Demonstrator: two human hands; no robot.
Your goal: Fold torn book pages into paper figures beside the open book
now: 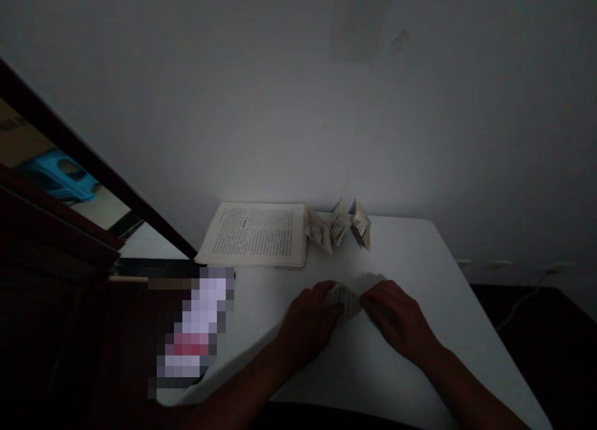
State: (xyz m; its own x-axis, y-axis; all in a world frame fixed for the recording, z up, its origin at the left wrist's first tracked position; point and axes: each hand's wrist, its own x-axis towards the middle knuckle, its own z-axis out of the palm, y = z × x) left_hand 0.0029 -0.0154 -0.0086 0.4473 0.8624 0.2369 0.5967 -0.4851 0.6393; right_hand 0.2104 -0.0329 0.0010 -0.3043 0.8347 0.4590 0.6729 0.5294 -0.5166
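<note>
Between my two hands is a small folded piece of printed paper (pixel 347 302), low over the white table (pixel 396 262). My left hand (pixel 311 318) is closed on the paper's left side, thumb and fingers around its edge. At its right corner, my right hand (pixel 394 315) pinches the paper with the fingertips. Beyond the hands stand three folded paper boats (pixel 360 226) made of printed pages, side by side near the wall. To their left lies a stack of printed pages (pixel 256 234), apparently a book without a visible cover.
A blurred-out, lit rectangular object (pixel 200 321) lies on the table's left edge. The pale wall (pixel 298 94) rises behind the table. On the left are a dark-framed panel (pixel 93 156) and a blue plastic object (pixel 60 174). A thin cable (pixel 517 302) hangs at the right.
</note>
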